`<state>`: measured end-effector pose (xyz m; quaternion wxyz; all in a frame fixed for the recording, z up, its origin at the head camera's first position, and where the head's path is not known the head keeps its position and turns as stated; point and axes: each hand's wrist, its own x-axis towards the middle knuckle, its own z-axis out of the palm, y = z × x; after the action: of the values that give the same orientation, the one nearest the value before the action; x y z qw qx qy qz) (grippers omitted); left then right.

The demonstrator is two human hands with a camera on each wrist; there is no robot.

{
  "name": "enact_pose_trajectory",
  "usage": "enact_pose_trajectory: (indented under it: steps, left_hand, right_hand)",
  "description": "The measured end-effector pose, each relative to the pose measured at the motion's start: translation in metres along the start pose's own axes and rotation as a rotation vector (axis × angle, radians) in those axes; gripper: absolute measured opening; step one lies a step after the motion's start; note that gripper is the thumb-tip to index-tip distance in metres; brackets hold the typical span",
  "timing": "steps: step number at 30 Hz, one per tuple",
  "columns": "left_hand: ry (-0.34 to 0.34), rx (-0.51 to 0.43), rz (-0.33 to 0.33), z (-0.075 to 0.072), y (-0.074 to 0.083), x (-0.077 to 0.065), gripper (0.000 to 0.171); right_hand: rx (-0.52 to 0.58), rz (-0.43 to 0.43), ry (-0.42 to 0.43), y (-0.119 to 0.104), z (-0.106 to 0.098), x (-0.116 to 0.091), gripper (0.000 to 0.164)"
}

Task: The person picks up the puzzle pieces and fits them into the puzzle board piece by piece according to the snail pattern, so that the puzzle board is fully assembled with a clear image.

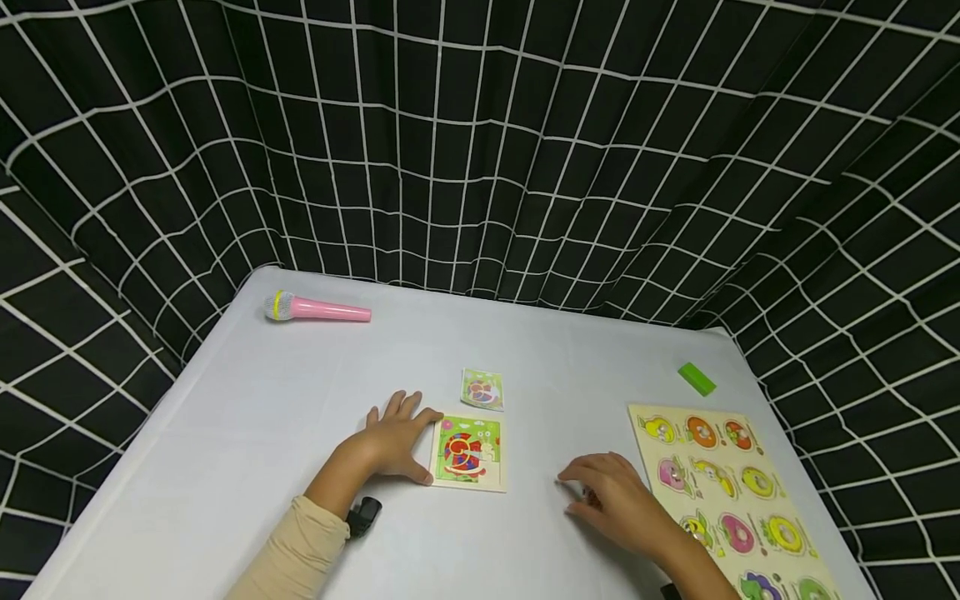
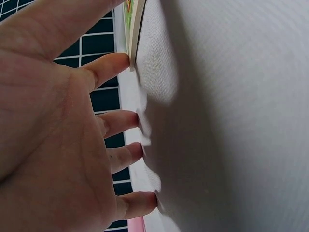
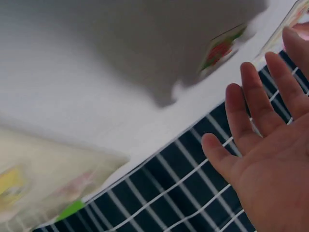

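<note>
A small wooden picture puzzle (image 1: 467, 454) with a red-shelled snail on green lies on the white table in the head view. Bare pale wood shows at its lower right. My left hand (image 1: 393, 442) spreads its fingers at the puzzle's left side; thumb and index finger touch its edge, the other fingertips rest on the cloth. To the right of the puzzle, my right hand (image 1: 618, 504) hovers with loosely bent fingers. Beneath it, in the right wrist view, a small red and green piece (image 3: 222, 50) lies on the table, blurred and mostly hidden in the head view.
Behind the puzzle lies a small picture card (image 1: 482, 389) with a similar snail. A fruit peg board (image 1: 720, 492) lies at the right, with a green block (image 1: 697, 379) beyond it. A pink toy microphone (image 1: 318, 308) lies far left. Black gridded curtains (image 1: 480, 150) surround the table.
</note>
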<state>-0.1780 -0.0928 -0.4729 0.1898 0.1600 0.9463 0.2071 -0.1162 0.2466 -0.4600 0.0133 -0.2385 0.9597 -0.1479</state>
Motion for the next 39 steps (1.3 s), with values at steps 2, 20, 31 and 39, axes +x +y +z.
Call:
enact_pose_trajectory:
  steps: [2,20,31,39]
  left_hand:
    - [-0.002,0.000,0.000,0.000,-0.001,0.000,0.089]
    - [-0.008,0.002,0.001,-0.003,0.001,-0.001,0.090]
    - [-0.008,0.004,0.007,-0.003,0.002,-0.002,0.088]
    - [-0.003,0.010,0.007,-0.003,0.002,-0.003,0.088]
  right_hand:
    - [-0.024,0.029,-0.008,0.005,-0.003,-0.007,0.036]
    - [-0.082,-0.013,0.027,0.021,0.000,-0.017,0.035]
    - [-0.054,-0.086,-0.005,-0.014,0.002,0.023,0.030]
    - [-0.061,-0.194,-0.031,-0.041,0.016,0.050,0.023]
